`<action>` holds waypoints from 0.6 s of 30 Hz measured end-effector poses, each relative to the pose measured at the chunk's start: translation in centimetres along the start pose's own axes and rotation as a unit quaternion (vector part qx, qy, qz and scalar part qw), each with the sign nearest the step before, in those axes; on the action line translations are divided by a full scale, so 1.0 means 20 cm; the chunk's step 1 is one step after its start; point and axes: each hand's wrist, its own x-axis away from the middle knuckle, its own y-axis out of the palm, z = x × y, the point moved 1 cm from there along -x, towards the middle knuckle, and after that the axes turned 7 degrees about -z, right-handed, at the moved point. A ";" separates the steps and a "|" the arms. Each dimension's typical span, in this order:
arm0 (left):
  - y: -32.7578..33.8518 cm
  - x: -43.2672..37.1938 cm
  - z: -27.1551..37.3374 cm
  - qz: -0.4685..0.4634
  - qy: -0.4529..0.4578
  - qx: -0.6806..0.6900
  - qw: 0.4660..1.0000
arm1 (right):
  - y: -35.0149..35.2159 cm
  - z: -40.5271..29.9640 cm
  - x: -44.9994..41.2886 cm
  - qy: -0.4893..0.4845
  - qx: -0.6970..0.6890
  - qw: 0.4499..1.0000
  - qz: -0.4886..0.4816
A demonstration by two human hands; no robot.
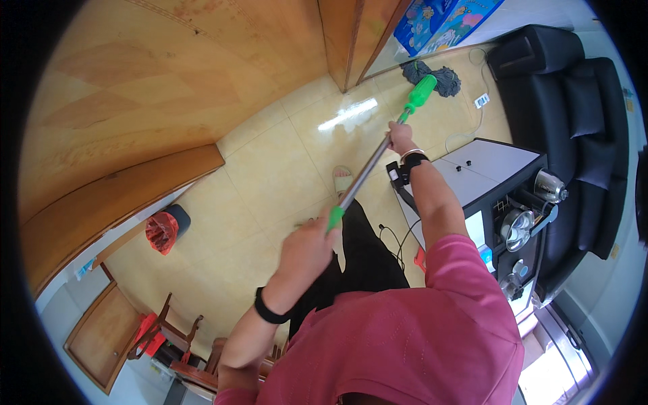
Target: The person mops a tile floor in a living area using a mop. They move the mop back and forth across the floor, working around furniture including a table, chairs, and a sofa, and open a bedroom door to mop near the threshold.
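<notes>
A mop with a steel pole (368,168) slants from my body up to the right across the picture. My left hand (309,248) grips the green end of its handle, close to my waist. Farther down the pole, just above the green wringer sleeve (421,92), my right hand (400,135) is closed around it. The grey string mop head (446,81) lies spread on the tiled floor (263,177), beside the foot of a wooden panel and below a blue patterned bag (440,25). Part of the mop head is hidden by the sleeve.
A white power strip (481,100) with its cord lies near the black sofa (552,116). At my right stands a cabinet (498,159) bearing a kettle (549,186) and bowls, with loose cables below. Leftward are a bin with a red bag (162,232) and a wooden chair (172,334).
</notes>
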 end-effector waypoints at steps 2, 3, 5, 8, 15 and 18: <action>-0.10 0.06 -0.08 0.056 -0.010 -0.013 0.998 | 0.16 0.08 -0.05 -0.107 0.259 0.960 -0.028; -0.15 0.12 -0.12 0.058 -0.036 -0.015 0.998 | 0.26 0.06 0.01 -0.138 0.295 0.945 -0.014; -0.25 0.28 -0.21 0.068 -0.076 -0.029 0.994 | 0.49 0.00 0.19 -0.251 0.367 0.895 0.032; -0.39 0.60 -0.33 0.084 -0.138 -0.024 0.987 | 0.78 -0.39 0.66 0.156 -0.080 0.982 -0.076; -0.80 1.10 -0.34 0.146 -0.229 -0.108 0.956 | 1.39 -0.73 1.22 0.136 -0.208 0.951 -0.187; -0.89 1.26 -0.33 0.175 -0.265 -0.082 0.945 | 1.55 -0.82 1.42 0.190 -0.314 0.908 -0.202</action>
